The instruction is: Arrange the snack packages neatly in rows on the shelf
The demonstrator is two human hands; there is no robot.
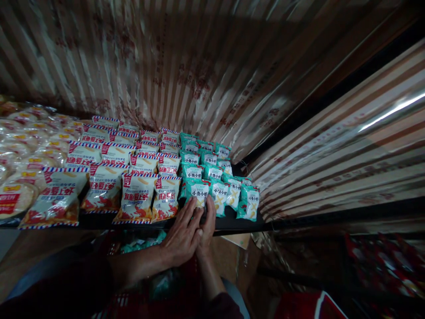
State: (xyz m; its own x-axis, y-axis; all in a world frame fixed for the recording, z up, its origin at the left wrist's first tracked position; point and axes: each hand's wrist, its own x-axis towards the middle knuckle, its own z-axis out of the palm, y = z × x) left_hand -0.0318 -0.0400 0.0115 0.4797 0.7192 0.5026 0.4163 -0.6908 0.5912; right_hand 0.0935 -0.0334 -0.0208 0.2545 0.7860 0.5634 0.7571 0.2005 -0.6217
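Note:
Both my hands reach to the front edge of a dark shelf (239,223) stocked with snack packets. My left hand (182,237) lies on the front teal packet (198,191) with its fingers stretched out and together. My right hand (207,226) sits just beside it, partly behind the left hand, fingers pointing up at the same teal packet; whether it grips the packet is hidden. Rows of teal packets (212,170) fill the shelf's right part. White packets with red and blue striped edges (136,195) stand in rows left of them.
Pale round-cracker packets (20,150) fill the far left of the shelf. A striped brown wall (199,66) backs the shelf and turns along the right side. A basket with teal packets (142,246) sits below the shelf. Red packaged goods (381,266) lie low at right.

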